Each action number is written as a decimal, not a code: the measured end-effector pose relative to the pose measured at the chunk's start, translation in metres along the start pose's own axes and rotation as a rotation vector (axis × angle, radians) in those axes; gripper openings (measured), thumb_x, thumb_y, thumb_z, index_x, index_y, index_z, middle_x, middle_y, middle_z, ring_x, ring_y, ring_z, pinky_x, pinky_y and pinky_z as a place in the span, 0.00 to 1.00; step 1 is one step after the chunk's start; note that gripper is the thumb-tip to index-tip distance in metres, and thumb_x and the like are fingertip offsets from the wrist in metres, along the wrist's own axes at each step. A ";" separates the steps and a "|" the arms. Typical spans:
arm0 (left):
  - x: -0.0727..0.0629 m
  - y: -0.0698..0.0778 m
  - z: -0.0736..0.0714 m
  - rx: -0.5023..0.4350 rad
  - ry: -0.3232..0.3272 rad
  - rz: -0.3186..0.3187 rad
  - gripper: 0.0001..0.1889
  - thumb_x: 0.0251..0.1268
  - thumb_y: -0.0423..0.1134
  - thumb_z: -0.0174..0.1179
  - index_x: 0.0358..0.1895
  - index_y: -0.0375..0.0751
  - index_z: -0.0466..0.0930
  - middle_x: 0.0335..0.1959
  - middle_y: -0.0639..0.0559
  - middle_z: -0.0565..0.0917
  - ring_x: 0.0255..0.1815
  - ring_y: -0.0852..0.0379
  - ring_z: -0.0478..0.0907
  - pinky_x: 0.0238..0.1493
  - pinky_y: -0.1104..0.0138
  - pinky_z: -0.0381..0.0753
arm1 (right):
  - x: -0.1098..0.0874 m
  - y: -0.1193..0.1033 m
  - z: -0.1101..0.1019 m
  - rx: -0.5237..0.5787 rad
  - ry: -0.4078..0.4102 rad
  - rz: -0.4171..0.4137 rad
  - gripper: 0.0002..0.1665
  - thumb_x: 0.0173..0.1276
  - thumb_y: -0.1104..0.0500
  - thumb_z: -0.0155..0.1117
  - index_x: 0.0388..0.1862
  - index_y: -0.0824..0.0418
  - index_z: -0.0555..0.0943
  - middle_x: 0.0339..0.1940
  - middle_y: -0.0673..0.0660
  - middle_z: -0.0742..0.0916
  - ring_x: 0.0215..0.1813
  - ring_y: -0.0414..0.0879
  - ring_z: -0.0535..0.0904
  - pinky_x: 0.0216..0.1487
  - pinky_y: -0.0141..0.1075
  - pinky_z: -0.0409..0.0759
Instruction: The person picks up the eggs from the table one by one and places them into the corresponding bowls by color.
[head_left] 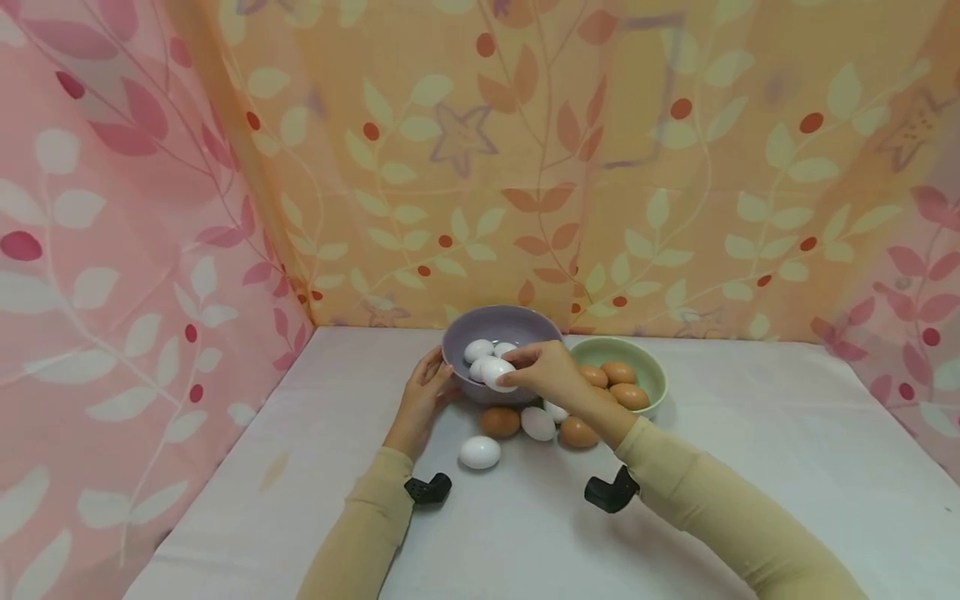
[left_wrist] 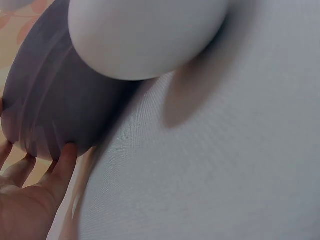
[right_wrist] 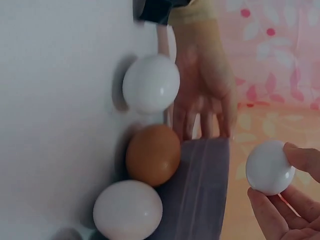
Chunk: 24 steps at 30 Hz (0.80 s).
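Note:
My right hand (head_left: pixel 553 374) pinches a white egg (right_wrist: pixel 269 167) between thumb and fingers, above the near side of a purple bowl (head_left: pixel 521 322). Several white eggs (head_left: pixel 478 351) lie inside that bowl. At its left side my left hand (head_left: pixel 420 402) touches the outer wall; the left wrist view shows fairly straight fingers (left_wrist: pixel 64 162) against it. In front of the bowl a brown egg (head_left: pixel 499 422) and a white egg (head_left: pixel 537 424) rest on the table. Closer to me lies another white egg (head_left: pixel 480 452).
To the right of the purple bowl stands a green bowl (head_left: pixel 657 375) holding several brown eggs (head_left: pixel 628 396), partly hidden by my right arm. Beside that arm another brown egg (head_left: pixel 579 432) lies on the white tablecloth (head_left: pixel 300 467). Patterned cloth (head_left: pixel 465 217) hangs behind.

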<state>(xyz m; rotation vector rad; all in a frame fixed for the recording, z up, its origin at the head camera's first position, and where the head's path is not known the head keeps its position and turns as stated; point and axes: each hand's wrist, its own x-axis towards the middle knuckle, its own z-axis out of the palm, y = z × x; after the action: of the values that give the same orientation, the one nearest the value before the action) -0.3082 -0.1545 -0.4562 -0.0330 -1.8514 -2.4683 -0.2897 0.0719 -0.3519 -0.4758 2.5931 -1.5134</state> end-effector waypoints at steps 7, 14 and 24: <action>0.001 -0.002 0.000 0.001 -0.005 0.004 0.28 0.78 0.36 0.50 0.77 0.44 0.58 0.79 0.45 0.61 0.75 0.44 0.64 0.69 0.48 0.72 | 0.025 0.004 0.001 -0.055 0.005 -0.016 0.26 0.54 0.54 0.79 0.52 0.60 0.87 0.48 0.55 0.91 0.52 0.44 0.84 0.50 0.33 0.83; 0.000 0.000 0.001 -0.002 -0.010 0.002 0.28 0.78 0.37 0.51 0.77 0.44 0.57 0.79 0.45 0.60 0.76 0.44 0.63 0.71 0.45 0.69 | 0.044 0.004 0.007 -0.096 -0.006 0.004 0.25 0.54 0.53 0.80 0.51 0.58 0.88 0.47 0.54 0.91 0.51 0.43 0.84 0.52 0.33 0.82; -0.001 0.001 0.002 0.009 0.019 -0.013 0.28 0.77 0.38 0.52 0.77 0.46 0.59 0.78 0.47 0.62 0.75 0.46 0.65 0.72 0.46 0.69 | 0.071 0.003 0.020 -0.110 0.002 -0.006 0.23 0.55 0.53 0.78 0.51 0.56 0.88 0.47 0.54 0.91 0.54 0.48 0.85 0.57 0.41 0.83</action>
<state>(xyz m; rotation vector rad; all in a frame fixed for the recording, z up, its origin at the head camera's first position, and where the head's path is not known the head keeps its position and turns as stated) -0.3074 -0.1525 -0.4546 0.0029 -1.8609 -2.4606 -0.3529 0.0342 -0.3593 -0.4930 2.6889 -1.3794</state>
